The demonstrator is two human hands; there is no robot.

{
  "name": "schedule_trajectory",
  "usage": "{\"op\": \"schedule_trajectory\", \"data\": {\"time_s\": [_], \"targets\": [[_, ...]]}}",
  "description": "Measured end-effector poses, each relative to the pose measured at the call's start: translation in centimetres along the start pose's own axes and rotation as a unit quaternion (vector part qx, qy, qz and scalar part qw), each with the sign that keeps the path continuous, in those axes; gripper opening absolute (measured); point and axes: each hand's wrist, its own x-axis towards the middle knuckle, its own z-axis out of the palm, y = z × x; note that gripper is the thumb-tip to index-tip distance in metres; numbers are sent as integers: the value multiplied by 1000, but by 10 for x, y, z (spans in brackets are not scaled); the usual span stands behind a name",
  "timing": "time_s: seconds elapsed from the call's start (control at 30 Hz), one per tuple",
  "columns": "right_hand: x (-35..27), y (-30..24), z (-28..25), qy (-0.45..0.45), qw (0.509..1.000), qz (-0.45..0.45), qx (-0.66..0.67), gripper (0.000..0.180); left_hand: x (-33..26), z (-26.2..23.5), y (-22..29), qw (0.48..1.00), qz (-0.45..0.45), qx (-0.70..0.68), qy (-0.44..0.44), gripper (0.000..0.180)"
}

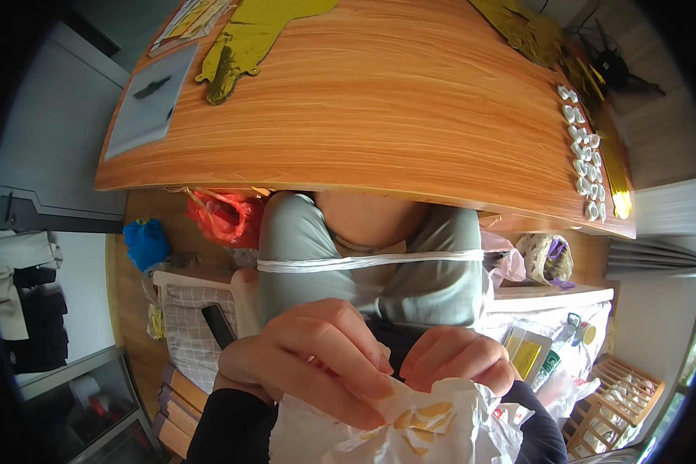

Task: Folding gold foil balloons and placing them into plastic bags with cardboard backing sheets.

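Observation:
Close to my body, my left hand [317, 356] and my right hand [456, 359] are at the upper edge of a crumpled white bag [325, 437] with yellow marks on it; whether it is paper or thin plastic I cannot tell. The left thumb and fingers pinch its edge near the middle. On the other side, the right fingers are curled over the edge, and their tips are partly hidden. Below the table, a white twisted strip [371, 262] stretches across my knees in grey-green trousers.
Gold foil sheets [267, 35] and a clear sleeve [153, 100] lie on the wooden table [379, 108]. Small white folded pieces [584, 155] line its right side. Beside me are a phone [218, 326], a red bag [226, 216], a bottle [551, 363] and a wooden rack [615, 402].

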Motion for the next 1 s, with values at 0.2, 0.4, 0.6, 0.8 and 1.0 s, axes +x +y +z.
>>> {"op": "schedule_trajectory", "data": {"time_s": [0.2, 0.4, 0.6, 0.8, 1.0], "targets": [[-4, -4, -6, -40, 999, 33, 0, 11, -5, -2, -4, 1000, 8, -3, 1, 8], [-20, -9, -13, -36, 994, 99, -8, 9, -6, 0, -1, 996, -70, 18, 45, 17], [-23, -5, -12, -29, 993, 117, -10, 15, -20, -1, -12, 996, -68, 26, 50, 18], [-43, -2, -24, -102, 986, 135, 1, 11, -22, -1, -12, 996, -78, 38, 38, 15], [-44, 0, -23, -86, 989, 121, 11, 13, -27, 1, -15, 995, -76, 32, 61, 18]]}}
